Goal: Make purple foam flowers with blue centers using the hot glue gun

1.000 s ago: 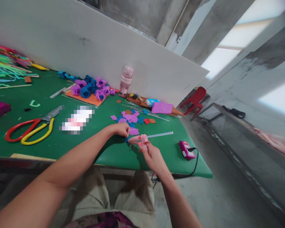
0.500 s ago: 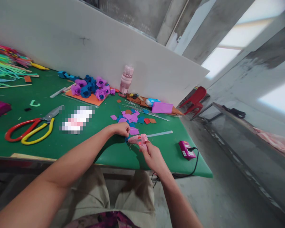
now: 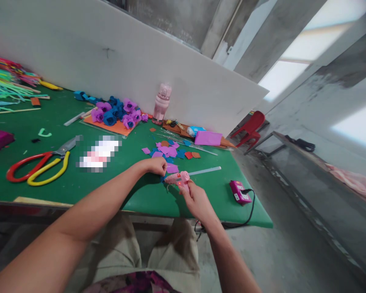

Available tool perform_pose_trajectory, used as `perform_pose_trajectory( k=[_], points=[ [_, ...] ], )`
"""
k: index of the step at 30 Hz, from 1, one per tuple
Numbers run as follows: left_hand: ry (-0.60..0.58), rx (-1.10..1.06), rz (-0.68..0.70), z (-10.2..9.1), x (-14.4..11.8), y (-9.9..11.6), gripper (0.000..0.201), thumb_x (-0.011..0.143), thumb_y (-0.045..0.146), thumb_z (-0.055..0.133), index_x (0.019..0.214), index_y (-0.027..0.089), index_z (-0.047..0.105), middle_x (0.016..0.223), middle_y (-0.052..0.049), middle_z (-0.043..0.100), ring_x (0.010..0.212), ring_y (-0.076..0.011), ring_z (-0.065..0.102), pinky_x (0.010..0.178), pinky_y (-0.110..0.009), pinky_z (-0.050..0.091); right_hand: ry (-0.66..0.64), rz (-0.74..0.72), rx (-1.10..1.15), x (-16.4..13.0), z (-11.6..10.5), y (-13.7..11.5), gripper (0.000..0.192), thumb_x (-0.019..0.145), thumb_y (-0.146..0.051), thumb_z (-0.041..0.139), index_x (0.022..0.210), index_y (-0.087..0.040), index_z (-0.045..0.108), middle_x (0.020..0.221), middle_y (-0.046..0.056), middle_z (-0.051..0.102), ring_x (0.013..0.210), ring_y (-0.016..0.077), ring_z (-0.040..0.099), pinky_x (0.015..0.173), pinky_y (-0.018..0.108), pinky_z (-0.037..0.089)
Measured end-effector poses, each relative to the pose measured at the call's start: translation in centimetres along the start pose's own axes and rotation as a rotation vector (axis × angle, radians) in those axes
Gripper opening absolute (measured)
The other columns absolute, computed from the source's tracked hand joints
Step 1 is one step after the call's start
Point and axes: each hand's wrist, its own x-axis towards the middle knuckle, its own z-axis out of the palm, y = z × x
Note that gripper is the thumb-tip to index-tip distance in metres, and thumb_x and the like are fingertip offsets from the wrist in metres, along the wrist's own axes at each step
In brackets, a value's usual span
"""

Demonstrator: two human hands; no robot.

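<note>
Glue gun [image 3: 173, 178], pink with a small lit spot on its side: where does it sit?

Just below the centre of the frame, over the near part of the green bench [image 3: 131, 148]. Its nozzle points toward the left of the frame, and a long, clear glue stick [image 3: 205, 171] runs out of its back toward the right.

What are the hands doing?

Right hand [image 3: 197, 199] first: it is wrapped around the gun's handle, coming up from the lower right. Left hand [image 3: 155, 165] is curled with its fingers closed on a thin pale strand [image 3: 172, 166], which pokes out over a purple scrap [image 3: 173, 169]. The two hands are apart, with the gun's nozzle near the left one.

Does the nozzle touch anything?

I can't tell. A bit of blue [image 3: 162, 178] shows just under the left fingers, too small to make out.

And round about?

A pile of cut scraps [image 3: 168, 151] in purple, blue, brown and red lies above the hands, just right of the frame's centre. Higher up, left of centre, purple and blue flowers [image 3: 117, 112] are heaped on an orange sheet [image 3: 120, 129]. A pink bottle [image 3: 162, 105] stands upright near them, by the pale board [image 3: 192, 77].

Toward the edges?

Big scissors [image 3: 60, 152] with one red and one yellow handle lie at the left, partly open. At the right, a magenta box [image 3: 238, 192] has a black cord [image 3: 252, 211] plugged into it.
</note>
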Motion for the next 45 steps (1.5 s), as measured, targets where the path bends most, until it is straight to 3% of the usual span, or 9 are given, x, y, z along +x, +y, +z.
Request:
perform_pose_trajectory(
  k=[26, 45],
  points=[
    [0.002, 0.006, -0.002, 0.02, -0.11, -0.01, 0.004, 0.052, 0.013, 0.055, 0.052, 0.014, 0.059, 0.050, 0.003, 0.056, 0.051, -0.0099, 0.049, 0.049, -0.020, 0.032, 0.006, 0.018, -0.014, -0.06, -0.13, 0.18, 0.026, 0.089, -0.035, 0.036, 0.087, -0.016, 0.053, 0.080, 0.009, 0.066, 0.064, 0.0167, 0.059, 0.056, 0.023, 0.035],
    [0.008, -0.033, -0.017, -0.16, -0.60, 0.71, 0.005, 0.050, 0.011, 0.053, 0.050, 0.014, 0.056, 0.046, 0.004, 0.051, 0.048, -0.0085, 0.045, 0.046, -0.019, 0.031, 0.025, 0.024, -0.040, -0.28, -0.41, 0.57, 0.028, 0.089, -0.035, 0.036, 0.078, -0.017, 0.054, 0.071, 0.006, 0.062, 0.057, 0.0151, 0.054, 0.053, 0.023, 0.034]
  ],
)
